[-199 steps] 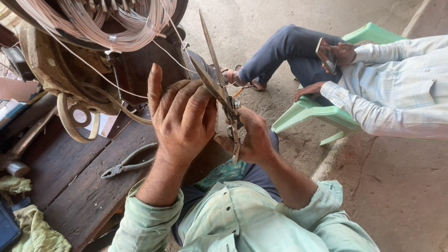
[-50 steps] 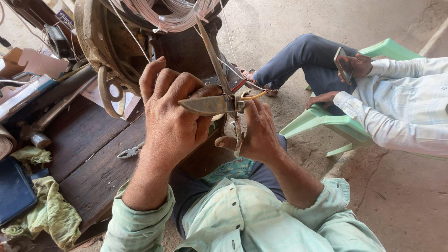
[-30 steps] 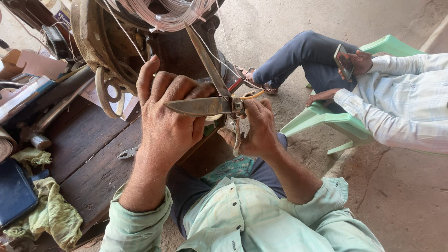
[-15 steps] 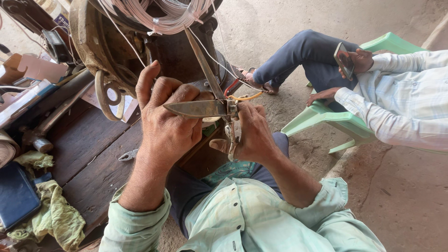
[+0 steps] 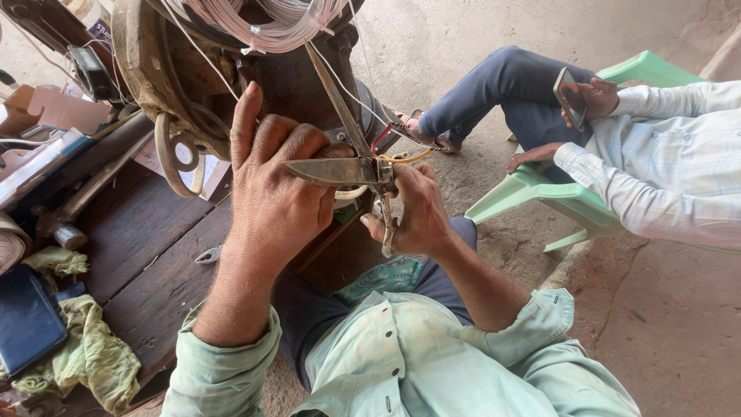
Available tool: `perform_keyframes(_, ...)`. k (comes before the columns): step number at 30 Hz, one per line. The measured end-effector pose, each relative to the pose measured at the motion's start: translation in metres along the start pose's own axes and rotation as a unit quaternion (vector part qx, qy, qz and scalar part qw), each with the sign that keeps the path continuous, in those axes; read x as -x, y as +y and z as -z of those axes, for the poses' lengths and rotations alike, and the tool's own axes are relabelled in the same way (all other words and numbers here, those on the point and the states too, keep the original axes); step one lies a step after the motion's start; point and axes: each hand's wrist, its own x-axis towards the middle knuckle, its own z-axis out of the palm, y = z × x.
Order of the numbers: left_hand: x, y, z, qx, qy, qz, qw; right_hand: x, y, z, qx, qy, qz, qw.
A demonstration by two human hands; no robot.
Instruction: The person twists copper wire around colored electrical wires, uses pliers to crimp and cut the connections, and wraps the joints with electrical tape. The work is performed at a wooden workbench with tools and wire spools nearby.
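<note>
Both hands are working in a tight pocket. The left hand (image 5: 274, 193) and right hand (image 5: 413, 216) are crowding the scissors (image 5: 347, 166), whose open blades are barring the gap between them. The motor housing (image 5: 166, 85) and wire coil (image 5: 262, 23) are closing off the far side. Rags (image 5: 89, 359) and clutter are occupying the wooden bench's (image 5: 147, 262) left edge; its middle boards are lying passable. A seated person's chair (image 5: 556, 197) is limiting room rightward.

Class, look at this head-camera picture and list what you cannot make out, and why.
- Scissors: what the blades cut, hidden behind the left hand.
- Scissor handles: mostly covered by the right hand.
- Wire coil: cut off by the top edge.
- Pliers on the wooden bench: mostly hidden by the left forearm.
- Seated person's phone: screen turned away.
</note>
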Motion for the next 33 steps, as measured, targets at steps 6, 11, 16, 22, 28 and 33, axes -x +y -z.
perform_keyframes(6, -0.004, 0.001, 0.005, 0.02, 0.005, -0.004, 1.0, 0.002, 0.008, -0.003, -0.027, 0.02, -0.013, 0.999)
perform_keyframes(11, -0.006, 0.001, 0.004, 0.026, 0.028, -0.018, 0.999, 0.009, 0.015, -0.009, -0.03, 0.035, -0.061, 0.997)
perform_keyframes(16, -0.006, 0.001, 0.003, 0.026, 0.032, -0.005, 0.999, 0.029, 0.027, -0.008, -0.127, 0.017, -0.018, 0.992)
perform_keyframes(22, -0.002, 0.0, 0.002, 0.029, 0.065, 0.006, 0.997, 0.05, 0.041, -0.001, -0.116, -0.033, -0.074, 0.99)
perform_keyframes(28, 0.065, -0.041, 0.004, 0.042, 0.292, 0.123, 0.948, 0.079, 0.032, -0.014, -0.045, -0.067, -0.003, 0.997)
perform_keyframes(33, 0.161, -0.074, 0.004, 0.079, 0.394, 0.233, 0.885, 0.081, 0.031, -0.048, -0.038, -0.223, -0.167, 0.96)
